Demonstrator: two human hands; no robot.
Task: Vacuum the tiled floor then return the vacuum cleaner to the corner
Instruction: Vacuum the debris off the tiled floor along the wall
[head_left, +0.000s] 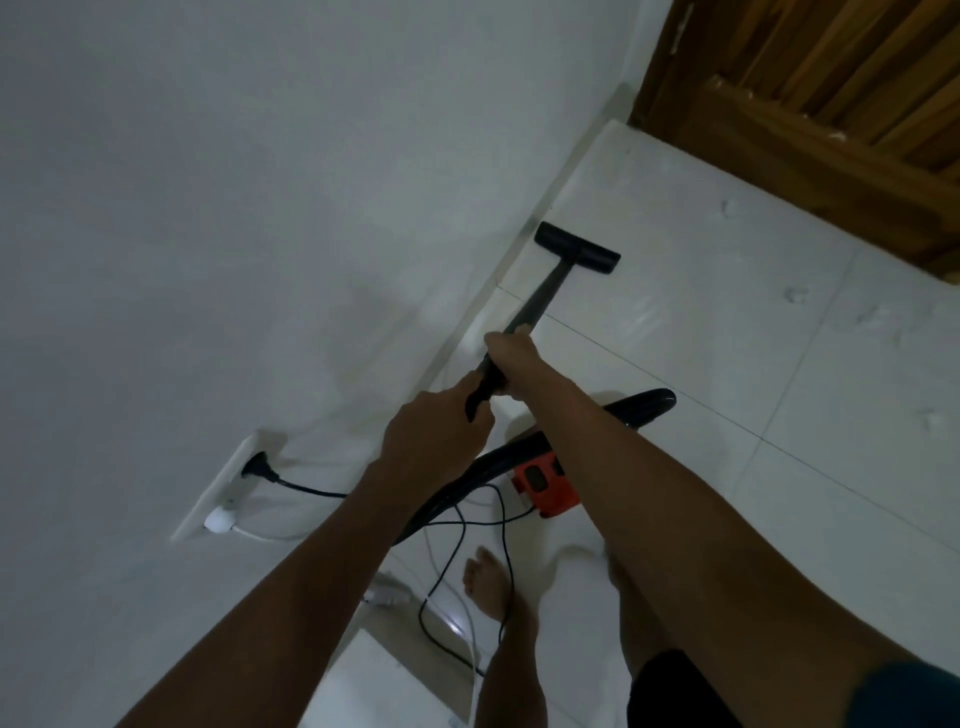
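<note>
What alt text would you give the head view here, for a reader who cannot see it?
Both hands grip a black vacuum wand, left hand at the handle end and right hand further down, with its floor head on white floor tiles beside the white wall. The orange vacuum body sits near a bare foot, black cord plugged into a wall socket.

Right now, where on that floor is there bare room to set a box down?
Bare tiles lie right of the wand, between the floor head and wooden door. Crowded: below both hands, where black cord, hose and orange vacuum body lie beside a bare foot.
</note>
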